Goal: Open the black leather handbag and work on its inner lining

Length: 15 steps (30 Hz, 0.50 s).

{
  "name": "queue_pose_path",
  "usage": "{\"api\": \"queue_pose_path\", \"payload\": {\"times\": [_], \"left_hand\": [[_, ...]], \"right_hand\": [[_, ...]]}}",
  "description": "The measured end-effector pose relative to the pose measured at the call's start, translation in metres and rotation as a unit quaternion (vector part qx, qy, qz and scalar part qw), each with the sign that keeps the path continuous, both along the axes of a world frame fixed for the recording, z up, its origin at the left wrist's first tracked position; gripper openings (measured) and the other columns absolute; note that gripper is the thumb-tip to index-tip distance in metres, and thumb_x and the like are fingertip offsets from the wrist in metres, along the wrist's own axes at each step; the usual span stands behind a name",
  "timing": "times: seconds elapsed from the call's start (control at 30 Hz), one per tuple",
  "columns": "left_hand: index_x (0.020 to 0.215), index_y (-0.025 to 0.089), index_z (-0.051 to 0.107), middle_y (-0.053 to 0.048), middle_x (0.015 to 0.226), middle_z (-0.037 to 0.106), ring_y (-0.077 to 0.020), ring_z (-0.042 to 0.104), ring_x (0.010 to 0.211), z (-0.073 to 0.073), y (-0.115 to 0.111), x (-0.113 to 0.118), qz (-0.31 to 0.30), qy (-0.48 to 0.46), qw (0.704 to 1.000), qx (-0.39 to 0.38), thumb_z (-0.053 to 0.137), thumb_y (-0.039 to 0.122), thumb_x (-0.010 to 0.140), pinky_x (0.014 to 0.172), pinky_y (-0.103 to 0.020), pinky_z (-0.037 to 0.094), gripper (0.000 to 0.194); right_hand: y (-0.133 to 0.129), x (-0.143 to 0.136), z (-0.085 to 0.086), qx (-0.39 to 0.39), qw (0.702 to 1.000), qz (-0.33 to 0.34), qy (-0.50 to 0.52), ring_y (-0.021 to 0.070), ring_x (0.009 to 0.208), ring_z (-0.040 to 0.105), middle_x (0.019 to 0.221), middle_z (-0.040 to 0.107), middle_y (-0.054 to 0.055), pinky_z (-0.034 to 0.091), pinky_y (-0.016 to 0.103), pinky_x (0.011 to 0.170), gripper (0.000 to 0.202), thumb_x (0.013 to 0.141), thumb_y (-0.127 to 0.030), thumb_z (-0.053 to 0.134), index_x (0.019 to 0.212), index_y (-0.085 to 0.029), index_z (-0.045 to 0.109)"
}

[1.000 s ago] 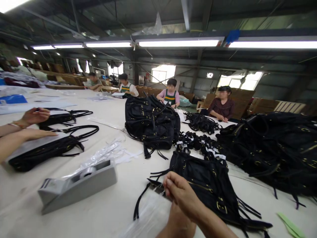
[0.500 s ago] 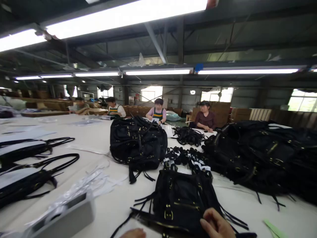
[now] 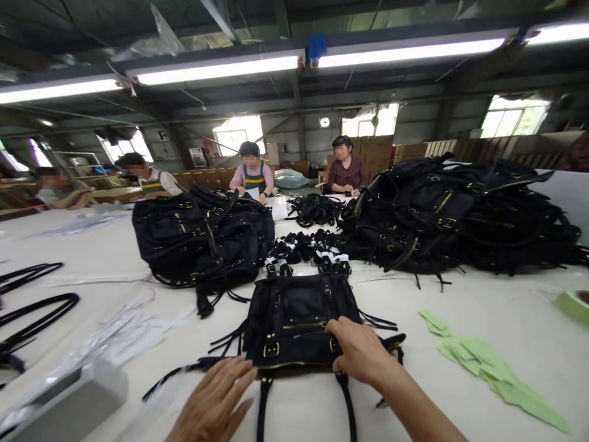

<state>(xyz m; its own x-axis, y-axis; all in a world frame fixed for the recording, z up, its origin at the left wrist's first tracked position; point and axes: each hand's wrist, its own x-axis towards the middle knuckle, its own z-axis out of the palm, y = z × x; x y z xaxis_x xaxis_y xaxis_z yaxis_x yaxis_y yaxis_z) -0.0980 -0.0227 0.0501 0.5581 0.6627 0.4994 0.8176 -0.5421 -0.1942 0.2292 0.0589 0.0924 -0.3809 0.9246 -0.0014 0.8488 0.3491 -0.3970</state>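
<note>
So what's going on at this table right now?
A person has a black handbag lying flat on a white table. The right hand rests on the bag's near edge, and the left hand is spread open just beside its lower left corner. Heaps of similar black bags sit behind it, green paper strips lie to the right, and other people work at the far end.
</note>
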Motion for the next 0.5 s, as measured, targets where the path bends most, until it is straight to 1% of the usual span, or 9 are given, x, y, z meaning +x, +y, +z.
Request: {"api": "queue_pose_path", "payload": {"times": [0.1,0.17,0.2,0.27,0.3,0.33,0.4,0.47,0.5], "left_hand": [[0.131,0.022,0.05,-0.007,0.129,0.062,-0.0255,0.056,0.12,0.001,0.03,0.05,-0.006,0.037,0.997,-0.071,0.059,0.025,0.086,0.103,-0.04,0.045,0.047],[0.127,0.018,0.055,-0.01,0.126,0.063,-0.0286,0.058,0.117,-0.001,0.05,0.07,0.005,0.044,0.994,-0.103,0.063,0.022,0.081,0.101,-0.045,0.047,0.046],[0.12,0.018,0.059,-0.01,0.121,0.066,-0.0286,0.059,0.114,-0.001,0.058,0.076,0.012,0.042,0.992,-0.118,0.062,0.018,0.079,0.1,-0.045,0.047,0.041],[0.103,0.019,0.067,-0.006,0.107,0.071,-0.026,0.063,0.106,0.004,0.07,0.083,0.022,0.04,0.987,-0.153,0.058,0.008,0.076,0.096,-0.042,0.049,0.031],[0.094,0.02,0.068,-0.005,0.098,0.072,-0.0242,0.065,0.099,0.01,0.075,0.085,0.029,0.037,0.985,-0.169,0.055,0.005,0.075,0.092,-0.039,0.051,0.028],[0.087,0.02,0.068,-0.004,0.09,0.072,-0.0228,0.066,0.092,0.02,0.079,0.087,0.039,0.031,0.982,-0.183,0.051,0.004,0.076,0.086,-0.036,0.052,0.026],[0.081,0.019,0.066,-0.005,0.08,0.07,-0.0218,0.066,0.08,0.051,0.087,0.09,0.074,0.009,0.978,-0.197,0.046,0.007,0.079,0.074,-0.033,0.051,0.023],[0.084,0.019,0.064,-0.006,0.079,0.069,-0.0216,0.064,0.078,0.091,0.095,0.096,0.116,-0.029,0.973,-0.195,0.042,0.013,0.083,0.071,-0.032,0.047,0.024],[0.084,0.019,0.064,-0.005,0.08,0.069,-0.0211,0.063,0.077,0.113,0.098,0.1,0.133,-0.051,0.971,-0.193,0.04,0.016,0.085,0.07,-0.031,0.045,0.024]], "right_hand": [[0.006,-0.008,0.004,0.037,0.999,0.003,-0.014,0.0221,0.08,0.062,0.091,0.063,0.005,0.032,0.028,0.062,0.02,0.072,-0.015,0.068,0.091,-0.018,0.064],[0.012,-0.006,0.007,0.052,0.999,-0.004,-0.011,0.0211,0.076,0.062,0.087,0.063,0.005,0.031,0.028,0.06,0.005,0.079,-0.016,0.062,0.083,-0.017,0.063],[0.014,-0.003,0.009,0.058,0.998,-0.009,-0.003,0.0201,0.075,0.061,0.085,0.063,0.004,0.03,0.028,0.059,0.001,0.081,-0.019,0.062,0.081,-0.018,0.062],[0.018,0.007,0.016,0.069,0.997,-0.026,0.017,0.0177,0.073,0.059,0.081,0.062,0.001,0.029,0.027,0.059,0.009,0.084,-0.028,0.062,0.08,-0.02,0.06],[0.018,0.013,0.022,0.079,0.996,-0.042,0.029,0.0166,0.072,0.057,0.079,0.061,0.0,0.028,0.027,0.059,0.016,0.087,-0.033,0.059,0.079,-0.02,0.058],[0.016,0.018,0.029,0.094,0.993,-0.062,0.045,0.0157,0.069,0.055,0.076,0.06,0.0,0.027,0.027,0.058,0.024,0.091,-0.038,0.054,0.076,-0.02,0.056],[0.006,0.027,0.047,0.143,0.981,-0.089,0.098,0.0141,0.063,0.049,0.069,0.056,0.001,0.025,0.028,0.057,0.04,0.097,-0.044,0.041,0.067,-0.019,0.05],[-0.012,0.031,0.066,0.204,0.961,-0.082,0.169,0.0129,0.058,0.045,0.063,0.052,0.001,0.023,0.028,0.056,0.048,0.101,-0.044,0.03,0.063,-0.019,0.046],[-0.023,0.031,0.075,0.231,0.951,-0.061,0.197,0.0126,0.055,0.043,0.062,0.051,0.001,0.022,0.028,0.054,0.048,0.101,-0.041,0.028,0.062,-0.019,0.045]]}}
